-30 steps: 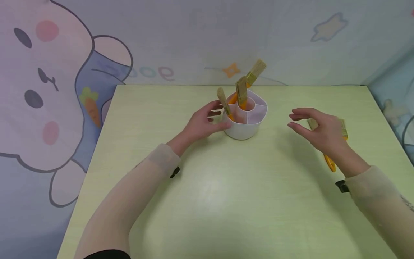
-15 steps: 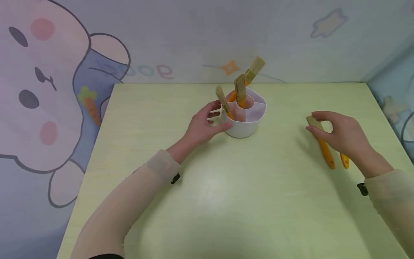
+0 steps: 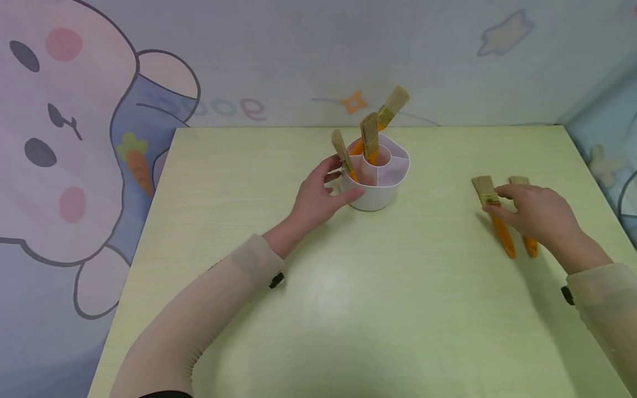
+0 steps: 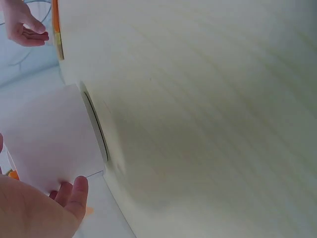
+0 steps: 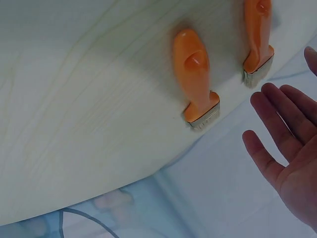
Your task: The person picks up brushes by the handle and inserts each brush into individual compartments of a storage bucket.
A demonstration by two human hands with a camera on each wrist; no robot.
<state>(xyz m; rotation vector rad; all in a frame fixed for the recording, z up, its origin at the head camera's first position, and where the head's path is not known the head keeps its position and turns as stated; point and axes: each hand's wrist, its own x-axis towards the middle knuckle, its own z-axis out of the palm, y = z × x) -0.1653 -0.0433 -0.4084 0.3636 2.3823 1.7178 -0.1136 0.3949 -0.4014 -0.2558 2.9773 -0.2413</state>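
Note:
In the head view, my left hand (image 3: pixel 318 193) holds a white divided brush holder (image 3: pixel 370 198) from its left side, thumb across the front and fingers round the back. Three paintbrushes with orange handles stand in it bristles up, one a tilted brush (image 3: pixel 393 108) leaning right. On the right, my right hand (image 3: pixel 542 213) hovers over two more brushes lying on the table. Its thumb and fingertips are by the ferrule of the left-hand brush (image 3: pixel 500 232); the other brush (image 3: pixel 530 246) is partly hidden beneath the hand. The right wrist view shows the right fingers (image 5: pixel 277 116) extended and apart from both brushes.
The pale wooden table (image 3: pixel 348 309) meets a wall covering (image 3: pixel 298 50) with cartoon prints along its back edge. A dark cable-like line (image 3: pixel 626 193) shows beyond the right edge. The holder stands near the back of the table.
My right hand has moved right and slightly down to the lying brushes, its thumb and fingers drawing closer together. The left hand stays at the holder, its thumb slightly further across the front.

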